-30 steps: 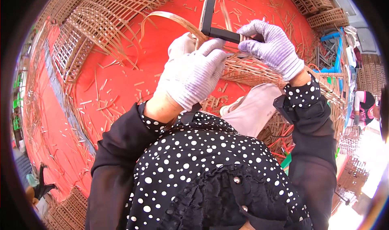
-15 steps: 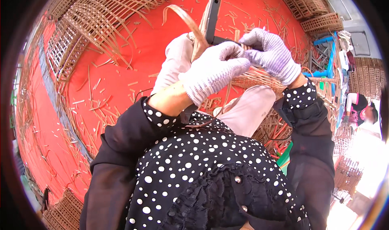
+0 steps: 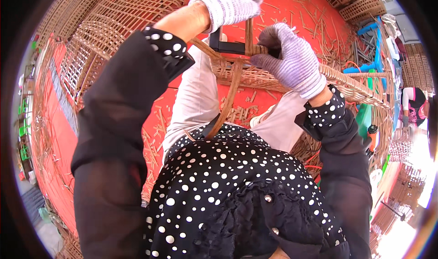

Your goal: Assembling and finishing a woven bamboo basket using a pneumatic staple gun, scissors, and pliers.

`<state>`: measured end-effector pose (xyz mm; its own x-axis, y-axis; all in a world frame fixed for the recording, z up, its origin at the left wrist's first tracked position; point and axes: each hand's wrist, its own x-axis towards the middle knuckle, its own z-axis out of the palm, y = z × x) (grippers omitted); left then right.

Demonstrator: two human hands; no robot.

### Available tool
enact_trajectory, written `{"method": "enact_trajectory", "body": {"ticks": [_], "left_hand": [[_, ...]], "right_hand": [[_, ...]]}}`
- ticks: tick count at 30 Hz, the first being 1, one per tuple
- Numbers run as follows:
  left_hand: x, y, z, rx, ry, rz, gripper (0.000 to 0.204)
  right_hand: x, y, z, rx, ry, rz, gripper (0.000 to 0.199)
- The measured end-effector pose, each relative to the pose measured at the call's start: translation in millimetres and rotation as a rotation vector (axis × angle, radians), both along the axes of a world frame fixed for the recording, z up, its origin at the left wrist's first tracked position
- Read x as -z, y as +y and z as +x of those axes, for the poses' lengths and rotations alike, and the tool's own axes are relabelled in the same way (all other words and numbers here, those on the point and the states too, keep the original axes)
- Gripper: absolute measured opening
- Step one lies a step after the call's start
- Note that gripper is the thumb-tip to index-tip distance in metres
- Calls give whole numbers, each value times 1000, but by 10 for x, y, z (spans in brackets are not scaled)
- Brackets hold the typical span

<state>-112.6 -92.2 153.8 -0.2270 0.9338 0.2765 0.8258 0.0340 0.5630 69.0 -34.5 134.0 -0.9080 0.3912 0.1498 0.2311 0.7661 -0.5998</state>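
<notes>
Both my hands wear pale knitted gloves. At the top, my left hand (image 3: 232,5) is closed on a flat brown rattan strip (image 3: 249,33), which runs taut from its fingers down to a black bar (image 3: 228,47). My right hand (image 3: 289,60) grips the bar's right end, its thumb beside turns of strip wound there (image 3: 259,50); its other fingertips are partly hidden behind. Below the bar, a woven wicker side (image 3: 255,78) stretches to the right over my knees. Another loose brown strip (image 3: 230,94) hangs from the bar toward my lap.
Woven wicker panels (image 3: 98,37) stand at the upper left, more baskets (image 3: 362,8) at the upper right. Cut strip scraps (image 3: 244,113) litter the red floor (image 3: 54,167). At right are a blue frame (image 3: 381,53), an orange-and-black tool (image 3: 373,136) and another person (image 3: 414,107).
My left hand has moved up and away from the right one, drawing the strip upward. The bar has turned and lowered, with more of the wicker side showing. The right hand stays at the bar.
</notes>
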Motion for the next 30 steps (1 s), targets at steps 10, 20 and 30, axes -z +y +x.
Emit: {"method": "enact_trajectory", "body": {"ticks": [10,20,30], "left_hand": [[-59,-221,394,-324,331,42,34],[206,-1172,736,-101,-1477,-382,22],[1533,-1241,211,-114,-581,8,20]], "right_hand": [[30,62,-52,-94,78,60,28],[-38,127,-112,-118,12,-123,33],[-130,239,-271,-146,-199,-625,39]]}}
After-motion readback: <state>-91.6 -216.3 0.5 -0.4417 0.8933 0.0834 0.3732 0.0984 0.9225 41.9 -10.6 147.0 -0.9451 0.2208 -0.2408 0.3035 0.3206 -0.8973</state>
